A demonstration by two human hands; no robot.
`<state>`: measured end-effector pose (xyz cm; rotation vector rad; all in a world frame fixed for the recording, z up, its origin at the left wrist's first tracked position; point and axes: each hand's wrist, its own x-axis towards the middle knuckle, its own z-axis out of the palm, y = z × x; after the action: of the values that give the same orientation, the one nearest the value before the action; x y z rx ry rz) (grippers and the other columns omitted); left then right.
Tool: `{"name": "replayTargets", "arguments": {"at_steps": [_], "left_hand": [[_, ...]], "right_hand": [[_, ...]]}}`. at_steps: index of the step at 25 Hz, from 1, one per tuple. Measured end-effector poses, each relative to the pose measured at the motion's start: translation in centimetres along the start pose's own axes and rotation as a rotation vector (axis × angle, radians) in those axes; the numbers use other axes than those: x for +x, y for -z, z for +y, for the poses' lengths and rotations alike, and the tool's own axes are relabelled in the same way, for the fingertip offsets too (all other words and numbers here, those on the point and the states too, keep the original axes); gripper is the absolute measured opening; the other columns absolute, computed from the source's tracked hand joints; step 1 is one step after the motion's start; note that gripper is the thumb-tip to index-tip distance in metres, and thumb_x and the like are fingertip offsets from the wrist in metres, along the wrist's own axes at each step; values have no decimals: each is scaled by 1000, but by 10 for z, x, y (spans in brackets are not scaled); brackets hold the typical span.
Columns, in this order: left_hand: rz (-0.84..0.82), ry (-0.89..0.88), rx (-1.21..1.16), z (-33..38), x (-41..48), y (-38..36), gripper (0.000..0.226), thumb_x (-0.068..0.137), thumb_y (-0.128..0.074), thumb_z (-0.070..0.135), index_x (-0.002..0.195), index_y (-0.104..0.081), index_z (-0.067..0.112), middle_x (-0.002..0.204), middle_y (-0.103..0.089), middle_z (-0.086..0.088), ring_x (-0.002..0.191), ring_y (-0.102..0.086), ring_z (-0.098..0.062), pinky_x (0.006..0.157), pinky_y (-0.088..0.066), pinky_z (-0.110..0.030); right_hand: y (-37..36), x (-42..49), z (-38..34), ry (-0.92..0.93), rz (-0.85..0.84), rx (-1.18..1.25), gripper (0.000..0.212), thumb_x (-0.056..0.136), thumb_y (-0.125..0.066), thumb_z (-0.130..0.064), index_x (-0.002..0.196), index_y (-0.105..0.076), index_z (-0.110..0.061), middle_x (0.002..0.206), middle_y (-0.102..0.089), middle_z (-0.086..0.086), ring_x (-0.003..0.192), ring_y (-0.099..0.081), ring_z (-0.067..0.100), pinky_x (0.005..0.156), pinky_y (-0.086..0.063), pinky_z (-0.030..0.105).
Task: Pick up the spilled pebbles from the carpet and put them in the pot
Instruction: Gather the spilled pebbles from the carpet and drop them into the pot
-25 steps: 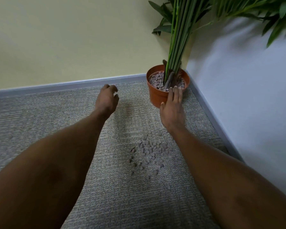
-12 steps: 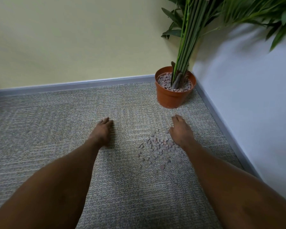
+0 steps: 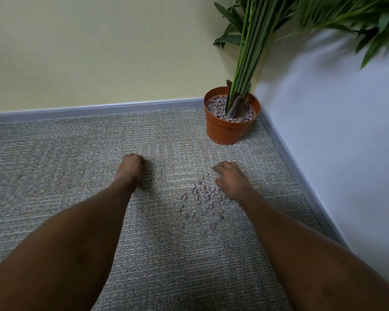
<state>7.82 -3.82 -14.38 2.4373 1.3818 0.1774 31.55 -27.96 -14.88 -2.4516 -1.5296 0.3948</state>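
Several small grey-brown pebbles (image 3: 204,198) lie scattered on the grey woven carpet (image 3: 166,254). An orange plastic pot (image 3: 227,131) stands in the corner beyond them, filled with the same pebbles around a green plant's stems (image 3: 245,63). My right hand (image 3: 233,181) rests palm down on the far right edge of the spilled pile, fingers bent onto the pebbles; its palm is hidden. To the left of the pile, apart from it, my left hand (image 3: 130,169) presses on the carpet with its fingers folded under.
A yellow wall with a grey skirting board (image 3: 94,110) runs along the back. A pale blue wall (image 3: 335,142) with its own skirting closes the right side. Palm leaves (image 3: 350,16) hang overhead at the top right.
Both hands dropped from near the pot down to the carpet. My right hand has settled onto the pile's edge and my left hand's fingers have curled under.
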Motion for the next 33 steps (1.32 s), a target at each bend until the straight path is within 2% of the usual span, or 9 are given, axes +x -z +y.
{"name": "replayTargets", "arguments": {"at_steps": [2, 4, 8, 10, 14, 18, 21, 27, 33], "left_hand": [[-15, 39, 8, 2, 2, 4, 28, 88, -51, -9, 81, -72, 7, 87, -71, -15, 76, -69, -29, 70, -55, -36], [-27, 27, 1, 4, 0, 7, 28, 85, -51, -10, 73, -68, 8, 78, -68, -12, 71, -66, -28, 63, -52, -35], [-153, -98, -115, 27, -15, 10, 22, 86, -61, -5, 75, -70, 13, 74, -69, -5, 65, -65, -21, 56, -49, -25], [-278, -209, -178, 47, -30, 7, 20, 85, -68, 0, 79, -69, 18, 75, -70, 1, 64, -65, -15, 53, -46, -18], [-381, -359, -127, 77, -52, -6, 14, 86, -74, 14, 99, -72, 11, 90, -75, -6, 80, -70, -24, 66, -48, -23], [-424, -333, -80, 88, -60, -4, 27, 83, -79, 22, 106, -69, 10, 96, -73, -6, 87, -67, -23, 72, -46, -25], [-482, -339, -39, 95, -67, -4, 42, 79, -85, 16, 116, -67, 8, 104, -70, -5, 93, -66, -21, 76, -49, -27], [-363, -265, -19, 117, -84, -15, 26, 87, -69, 14, 112, -69, 6, 106, -74, -12, 96, -70, -27, 77, -48, -27], [-291, -94, -215, 121, -93, -28, 15, 84, -71, 8, 98, -75, 6, 85, -70, -7, 76, -62, -16, 65, -44, -23]], "right_hand": [[-2, 0, -3, 18, 6, 3, 47, 104, -58, -27, 150, -54, -19, 151, -52, 2, 138, -43, 21, 115, -41, 40], [-2, 0, -10, 61, -10, 23, 50, 103, -56, -35, 151, -52, -20, 151, -51, 2, 139, -43, 20, 114, -40, 41], [-2, 1, -30, 161, -152, -15, 60, 97, -64, -51, 149, -52, -25, 146, -50, 1, 133, -46, 18, 111, -42, 42], [-1, 2, -40, 188, -200, -1, 50, 93, -71, -47, 137, -59, -24, 133, -53, 1, 122, -51, 17, 105, -47, 42], [6, 1, -55, 186, -259, 4, 35, 92, -75, -37, 121, -62, -23, 119, -52, -1, 110, -59, 21, 95, -53, 45], [15, -5, -64, 176, -341, -123, 77, 82, -81, -52, 146, -49, -26, 134, -49, 3, 120, -56, 24, 101, -51, 47], [16, -8, -65, 120, -373, -144, 90, 80, -87, -41, 154, -40, -26, 147, -43, 9, 129, -54, 31, 108, -48, 50], [12, -9, -72, 27, -315, -15, 70, 86, -83, -16, 147, -50, -20, 138, -48, 7, 123, -57, 29, 106, -50, 47], [13, -2, -75, -56, -276, 159, 20, 87, -79, -5, 103, -67, -10, 106, -69, 10, 92, -68, 27, 84, -59, 43]]}}
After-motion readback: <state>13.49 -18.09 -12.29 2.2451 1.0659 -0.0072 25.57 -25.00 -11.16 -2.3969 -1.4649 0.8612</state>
